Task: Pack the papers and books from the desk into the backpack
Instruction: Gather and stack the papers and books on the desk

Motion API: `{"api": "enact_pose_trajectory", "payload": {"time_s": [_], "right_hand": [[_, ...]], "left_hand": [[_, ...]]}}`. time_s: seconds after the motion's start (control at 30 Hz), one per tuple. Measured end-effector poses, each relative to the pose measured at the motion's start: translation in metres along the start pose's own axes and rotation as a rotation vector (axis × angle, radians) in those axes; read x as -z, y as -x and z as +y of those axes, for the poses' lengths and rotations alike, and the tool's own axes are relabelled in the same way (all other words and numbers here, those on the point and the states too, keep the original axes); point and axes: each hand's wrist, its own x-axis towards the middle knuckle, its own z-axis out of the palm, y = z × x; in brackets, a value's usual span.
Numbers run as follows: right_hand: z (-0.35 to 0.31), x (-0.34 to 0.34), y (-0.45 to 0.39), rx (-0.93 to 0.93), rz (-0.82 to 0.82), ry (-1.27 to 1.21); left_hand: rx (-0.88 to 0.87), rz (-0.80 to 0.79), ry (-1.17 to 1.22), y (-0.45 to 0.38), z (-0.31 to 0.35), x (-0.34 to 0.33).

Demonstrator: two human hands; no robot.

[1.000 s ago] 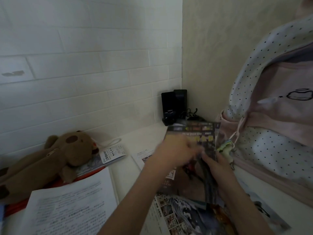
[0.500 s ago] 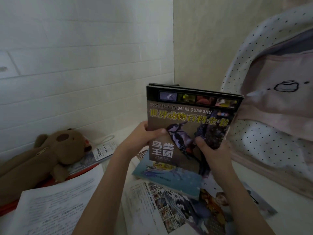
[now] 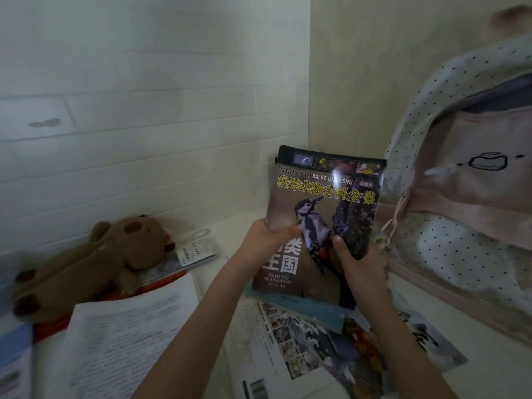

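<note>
Two bare forearms reach up from 6 o'clock, both hands lifting a bird encyclopedia [image 3: 325,214] upright above the white worktop [image 3: 489,375]. The left hand [image 3: 266,234] curls its fingers round the book's left edge; the right hand [image 3: 357,263] grips the lower right, thumb pressed on the cover. The dotted pink backpack [image 3: 460,226] stands at 3 o'clock, just beside the book. Loose papers [image 3: 288,341] lie beneath; a brown plush bear [image 3: 95,263] sprawls at 9 o'clock.

The white desk [image 3: 489,378] carries scattered papers [image 3: 121,341], picture magazines [image 3: 302,338], a plush bear [image 3: 95,260] and the backpack [image 3: 466,226].
</note>
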Motion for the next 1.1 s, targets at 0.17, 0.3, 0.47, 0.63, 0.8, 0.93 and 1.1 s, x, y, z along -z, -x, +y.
{"api": "enact_pose_trajectory", "payload": {"time_s": [0.17, 0.3, 0.47, 0.63, 0.8, 0.93, 1.1], "right_hand": [[-0.005, -0.019, 0.028, -0.007, -0.195, -0.057], [-0.006, -0.026, 0.045, -0.099, -0.332, -0.042], [-0.001, -0.034, 0.059, 0.071, -0.437, 0.237], [0.003, -0.043, 0.065, 0.115, -0.409, 0.401], [0.006, -0.044, 0.064, 0.154, -0.362, 0.5], [0.007, -0.044, 0.064, 0.146, -0.362, 0.52], [0.006, -0.042, 0.063, 0.14, -0.38, 0.539]], "left_hand": [[0.061, 0.023, -0.198, 0.045, 0.006, 0.05], [0.122, 0.226, -0.318, 0.106, -0.004, 0.116], [0.098, 0.861, -0.904, 0.219, -0.068, 0.216], [0.71, 0.863, -1.073, 0.285, -0.118, 0.263], [0.706, 0.815, -1.001, 0.281, -0.117, 0.259], [0.774, 0.757, -1.155, 0.277, -0.115, 0.257], [0.703, 0.763, -1.163, 0.278, -0.119, 0.258]]}}
